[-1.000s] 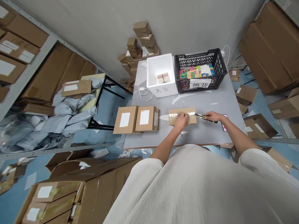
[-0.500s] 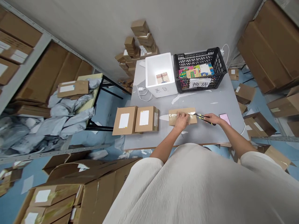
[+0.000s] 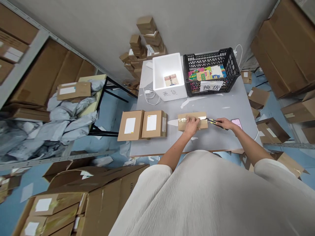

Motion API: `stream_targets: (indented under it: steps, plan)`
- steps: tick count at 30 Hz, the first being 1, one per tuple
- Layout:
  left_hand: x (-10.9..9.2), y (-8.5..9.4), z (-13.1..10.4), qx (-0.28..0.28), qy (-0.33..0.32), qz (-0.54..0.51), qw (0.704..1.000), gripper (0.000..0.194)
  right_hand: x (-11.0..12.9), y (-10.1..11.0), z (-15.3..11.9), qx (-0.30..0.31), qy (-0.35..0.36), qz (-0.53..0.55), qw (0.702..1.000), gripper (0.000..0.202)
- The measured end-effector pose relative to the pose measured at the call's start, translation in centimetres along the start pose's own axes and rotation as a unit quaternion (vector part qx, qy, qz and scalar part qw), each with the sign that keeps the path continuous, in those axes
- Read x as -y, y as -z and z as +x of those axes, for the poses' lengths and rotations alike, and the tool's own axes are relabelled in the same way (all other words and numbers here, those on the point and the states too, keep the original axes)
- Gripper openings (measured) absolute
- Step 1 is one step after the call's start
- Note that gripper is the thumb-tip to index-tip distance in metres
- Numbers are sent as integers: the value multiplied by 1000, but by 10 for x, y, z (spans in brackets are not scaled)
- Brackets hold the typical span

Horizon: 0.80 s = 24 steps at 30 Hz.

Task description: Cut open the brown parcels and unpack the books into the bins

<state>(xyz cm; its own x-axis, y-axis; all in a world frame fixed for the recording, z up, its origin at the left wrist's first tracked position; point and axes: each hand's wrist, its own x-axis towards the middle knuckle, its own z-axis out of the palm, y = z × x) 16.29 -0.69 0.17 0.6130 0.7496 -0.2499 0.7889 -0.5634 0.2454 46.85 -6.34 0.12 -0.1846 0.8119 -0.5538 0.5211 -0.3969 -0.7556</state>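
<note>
A small taped cardboard box (image 3: 203, 124) lies flat on the grey table (image 3: 159, 146). My left hand (image 3: 191, 126) rests on its top, fingers spread and pressing on the clear tape. In my right hand (image 3: 224, 123) is a black-and-yellow utility knife (image 3: 213, 121), its tip at the box's right end by the tape seam. A phone with a pink lit screen (image 3: 236, 123) lies just right of that hand. Left of the small box stand two cardboard boxes with white labels, a nearer one (image 3: 152, 123) and a farther one (image 3: 130, 126).
Behind are a white foam box (image 3: 169, 95) and a black plastic crate (image 3: 211, 88) holding colourful books. A white cable (image 3: 154, 100) lies beside the foam box. Stacked parcels (image 3: 145, 26) stand against the wall. A large open carton (image 3: 108, 193) full of boxes sits at lower left.
The knife tip and my right hand have shifted very slightly right. My left hand stays on the box. The whole view has moved a little.
</note>
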Motion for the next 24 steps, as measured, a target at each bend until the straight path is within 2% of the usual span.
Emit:
stream_targets:
  steps: [3, 7, 12, 16, 20, 24]
  plan:
    - [1, 1, 0, 2, -12, 1, 1000, 59, -3, 1, -4, -40, 0, 13, 999, 54]
    - [2, 5, -3, -25, -13, -40, 999, 70, -5, -5, -10, -94, 12, 44, 995, 56]
    - [0, 14, 7, -72, 29, -61, 995, 42, -6, -14, -26, -135, 22, 40, 990, 62]
    - [-4, 15, 22, -73, 25, -55, 995, 51, -7, -15, -34, -151, 73, -99, 981, 58]
    - [-4, 12, 35, -57, 22, -51, 997, 68, -8, -15, -33, -165, 118, -290, 935, 54]
    - [-1, 15, 43, -19, 33, -66, 997, 71, -6, -14, -28, -163, 114, -364, 910, 53]
